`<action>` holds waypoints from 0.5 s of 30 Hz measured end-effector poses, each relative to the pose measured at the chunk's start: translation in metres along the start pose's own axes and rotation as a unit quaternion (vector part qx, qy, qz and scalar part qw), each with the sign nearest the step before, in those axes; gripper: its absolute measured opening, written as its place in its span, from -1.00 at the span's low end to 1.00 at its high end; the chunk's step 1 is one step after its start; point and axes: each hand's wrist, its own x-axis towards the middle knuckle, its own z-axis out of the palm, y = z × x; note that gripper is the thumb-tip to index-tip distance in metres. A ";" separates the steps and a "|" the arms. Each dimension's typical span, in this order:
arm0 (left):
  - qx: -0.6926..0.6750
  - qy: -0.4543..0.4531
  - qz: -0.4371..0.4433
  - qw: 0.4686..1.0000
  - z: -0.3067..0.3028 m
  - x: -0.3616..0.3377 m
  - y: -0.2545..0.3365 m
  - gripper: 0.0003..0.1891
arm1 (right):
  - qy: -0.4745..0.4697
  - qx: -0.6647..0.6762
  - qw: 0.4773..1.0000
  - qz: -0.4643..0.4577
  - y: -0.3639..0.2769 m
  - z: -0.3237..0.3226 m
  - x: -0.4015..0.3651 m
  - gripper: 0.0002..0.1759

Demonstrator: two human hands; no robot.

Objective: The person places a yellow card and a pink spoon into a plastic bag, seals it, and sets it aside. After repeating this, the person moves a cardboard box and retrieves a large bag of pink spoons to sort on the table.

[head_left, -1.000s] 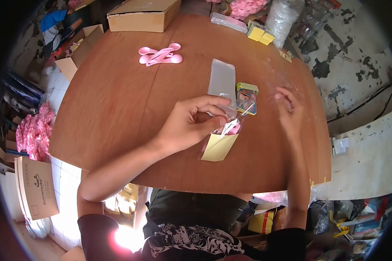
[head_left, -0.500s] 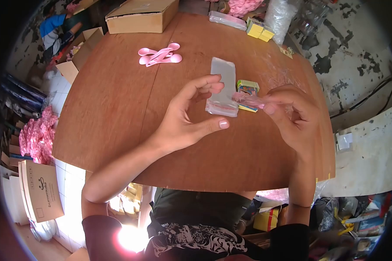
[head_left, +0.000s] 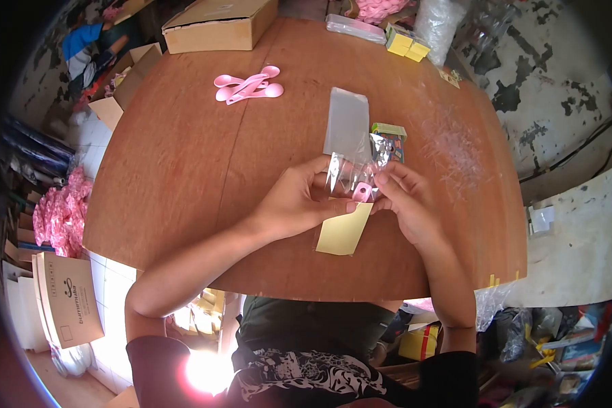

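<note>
We bring both hands close together before our torso, elbows bent. Our left forearm (head_left: 207, 262) slants forward and inward; the left hand (head_left: 292, 204) extends its thumb toward the right hand (head_left: 415, 207), its fingers curled beyond. Our right forearm (head_left: 449, 279) angles inward too, right thumb and fingers bent in a pinch.

And there's "bumimulia", printed sideways on the carton (head_left: 68, 299), well left of the left hand (head_left: 294, 200).
</note>
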 end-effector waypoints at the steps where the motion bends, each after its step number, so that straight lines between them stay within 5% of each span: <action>1: 0.006 0.011 -0.003 1.000 -0.001 0.001 0.000 -0.50 | -0.005 -0.011 1.000 0.003 0.001 0.001 -0.001 -0.75; 10: -0.079 0.085 -0.053 0.992 -0.012 0.005 -0.001 -0.79 | 0.013 -0.011 1.000 -0.018 0.011 0.002 -0.001 -0.80; 15: -0.004 0.090 -0.001 0.996 -0.019 0.008 -0.012 -0.81 | 0.028 -0.012 0.999 -0.035 0.014 0.001 0.001 -0.81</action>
